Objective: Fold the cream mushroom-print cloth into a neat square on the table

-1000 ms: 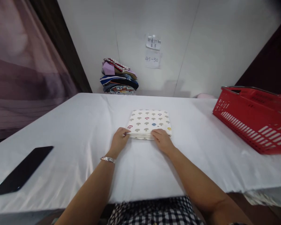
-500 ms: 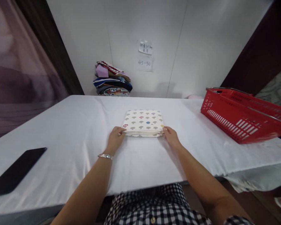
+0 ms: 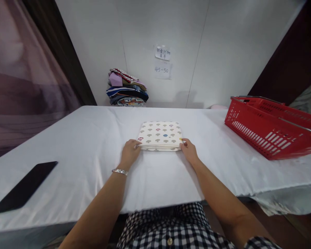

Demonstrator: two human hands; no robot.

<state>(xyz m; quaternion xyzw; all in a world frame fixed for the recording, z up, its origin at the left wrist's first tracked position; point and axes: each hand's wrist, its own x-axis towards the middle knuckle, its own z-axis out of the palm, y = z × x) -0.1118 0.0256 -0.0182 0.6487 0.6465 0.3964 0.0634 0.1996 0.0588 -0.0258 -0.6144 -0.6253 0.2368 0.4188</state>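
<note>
A folded cream cloth (image 3: pixel 160 133) with grey, red and blue mushroom prints lies flat at the middle of the table, its stacked layers showing along the near edge. My left hand (image 3: pixel 130 151) pinches the near left corner between thumb and fingers. At the near right corner, my right hand (image 3: pixel 189 149) grips the cloth the same way. A silver bracelet (image 3: pixel 120 171) circles my left wrist.
The table has a white cover (image 3: pixel 98 138). A red plastic basket (image 3: pixel 272 128) stands at the right. On the left lies a flat black object (image 3: pixel 26 186). Several folded fabrics (image 3: pixel 126 88) are piled behind the far edge, near paper notes (image 3: pixel 162 62) on the wall.
The whole view has shifted slightly. Both hands stay at the cloth's near corners, and the cloth looks unchanged.
</note>
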